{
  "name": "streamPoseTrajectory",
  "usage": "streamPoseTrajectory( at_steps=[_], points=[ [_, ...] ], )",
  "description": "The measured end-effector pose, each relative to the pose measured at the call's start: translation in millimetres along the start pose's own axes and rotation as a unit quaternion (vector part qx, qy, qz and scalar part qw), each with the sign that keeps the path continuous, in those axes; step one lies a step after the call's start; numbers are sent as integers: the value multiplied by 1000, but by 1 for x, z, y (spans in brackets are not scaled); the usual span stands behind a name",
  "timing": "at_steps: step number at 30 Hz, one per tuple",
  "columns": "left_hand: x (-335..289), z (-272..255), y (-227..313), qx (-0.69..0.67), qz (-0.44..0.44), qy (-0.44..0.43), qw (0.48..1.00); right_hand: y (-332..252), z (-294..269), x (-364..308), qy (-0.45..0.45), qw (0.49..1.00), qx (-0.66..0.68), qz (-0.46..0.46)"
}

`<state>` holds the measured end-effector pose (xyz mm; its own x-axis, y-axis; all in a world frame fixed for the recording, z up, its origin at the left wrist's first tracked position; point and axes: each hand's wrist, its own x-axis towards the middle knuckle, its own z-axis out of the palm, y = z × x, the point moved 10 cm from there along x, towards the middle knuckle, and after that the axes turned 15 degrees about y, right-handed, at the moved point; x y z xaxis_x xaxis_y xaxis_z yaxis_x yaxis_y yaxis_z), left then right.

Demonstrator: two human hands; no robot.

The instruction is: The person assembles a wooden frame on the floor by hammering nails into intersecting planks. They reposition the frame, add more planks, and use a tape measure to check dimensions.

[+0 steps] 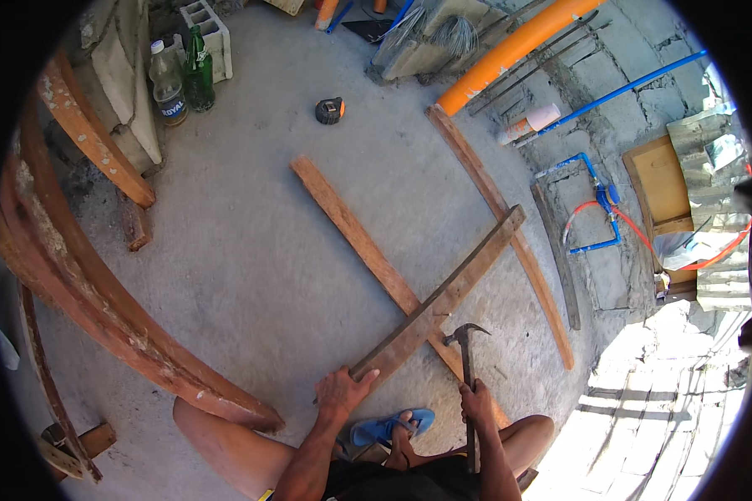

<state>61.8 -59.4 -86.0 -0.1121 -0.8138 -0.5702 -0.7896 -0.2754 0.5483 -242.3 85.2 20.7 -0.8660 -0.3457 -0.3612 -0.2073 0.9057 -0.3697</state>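
Observation:
My left hand [342, 391] grips the near end of a brown wooden board [455, 292], its thumb lying on the upper face. This board runs away to the right and rests across a reddish wooden strip [359, 240] on the floor. What looks like a nail [441, 315] sticks up where the two pieces cross. In my right hand [476, 402] is the handle of a claw hammer [468, 336]. The hammer's head is just right of the crossing, apart from the board. Beneath the far end of the board lies a second long strip [536, 269].
A tape measure [330, 110] lies on the concrete floor ahead. Thick timbers [134, 317] curve along my left. At the back left, a green bottle [199, 73] and a clear bottle [168, 88] stand by a hollow block [215, 37]. An orange pipe [510, 57] leans at the right wall.

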Motion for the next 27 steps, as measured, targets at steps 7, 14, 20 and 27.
streamPoseTrajectory(
  at_steps=[7, 14, 20, 27],
  points=[
    [0, 2, -3, 9, -17, -30, 999, 6, 0, 5, 7, 1000, -11, -4],
    [-3, -1, -2, 9, -30, -25, 999, 2, -2, 2, -4, 1000, -12, -4],
    [0, 5, -4, 12, -19, -22, 999, -2, -2, 1, -2, 1000, -15, -1],
    [1, 4, 2, 8, 3, -15, 1000, 1, -16, 0, -45, 995, 63, 70]
  ],
)
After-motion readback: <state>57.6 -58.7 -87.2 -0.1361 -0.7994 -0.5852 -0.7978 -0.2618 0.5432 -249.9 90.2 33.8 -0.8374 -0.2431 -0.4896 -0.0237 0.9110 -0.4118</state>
